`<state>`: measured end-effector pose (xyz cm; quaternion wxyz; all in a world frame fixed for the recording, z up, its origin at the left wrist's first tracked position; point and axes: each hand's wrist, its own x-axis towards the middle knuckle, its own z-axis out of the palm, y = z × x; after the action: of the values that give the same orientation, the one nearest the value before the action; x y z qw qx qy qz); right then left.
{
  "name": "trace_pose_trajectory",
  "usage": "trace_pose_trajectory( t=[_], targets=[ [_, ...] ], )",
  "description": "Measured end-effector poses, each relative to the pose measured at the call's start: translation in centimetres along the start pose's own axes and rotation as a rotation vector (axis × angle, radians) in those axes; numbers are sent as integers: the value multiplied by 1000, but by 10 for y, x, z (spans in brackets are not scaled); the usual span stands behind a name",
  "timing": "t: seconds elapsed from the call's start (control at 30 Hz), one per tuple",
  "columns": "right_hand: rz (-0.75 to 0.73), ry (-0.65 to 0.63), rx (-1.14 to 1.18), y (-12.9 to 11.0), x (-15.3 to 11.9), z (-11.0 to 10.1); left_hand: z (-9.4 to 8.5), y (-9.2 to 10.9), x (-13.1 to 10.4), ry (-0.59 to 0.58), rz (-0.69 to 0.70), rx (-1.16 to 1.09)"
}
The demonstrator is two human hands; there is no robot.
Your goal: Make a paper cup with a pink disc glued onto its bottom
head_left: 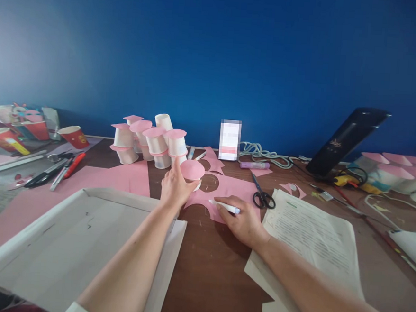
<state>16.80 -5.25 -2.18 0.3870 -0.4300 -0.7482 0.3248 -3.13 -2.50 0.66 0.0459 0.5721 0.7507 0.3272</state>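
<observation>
My left hand is wrapped round a white paper cup topped with a round pink paper disc; most of the cup is hidden behind the fingers. In my right hand is a white pen with a pale blue end, its tip over the pink paper sheet with round cut-outs. Behind my left hand stand stacked white paper cups with pink paper pieces between and on top of them. Black-handled scissors lie beyond my right hand.
A white box lid lies at the front left, printed pages at the right. Along the blue wall are a phone, a purple glue tube and a leaning black device. Red cups and cutters sit left; pink-topped cups right.
</observation>
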Motion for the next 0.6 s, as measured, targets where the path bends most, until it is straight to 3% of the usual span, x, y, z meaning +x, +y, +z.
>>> trace_pose_trajectory(
  t=[0.6],
  targets=[
    [-22, -28, -25, -4, -3, -2, -3, 4, -4, -22, 26, 9]
  ],
)
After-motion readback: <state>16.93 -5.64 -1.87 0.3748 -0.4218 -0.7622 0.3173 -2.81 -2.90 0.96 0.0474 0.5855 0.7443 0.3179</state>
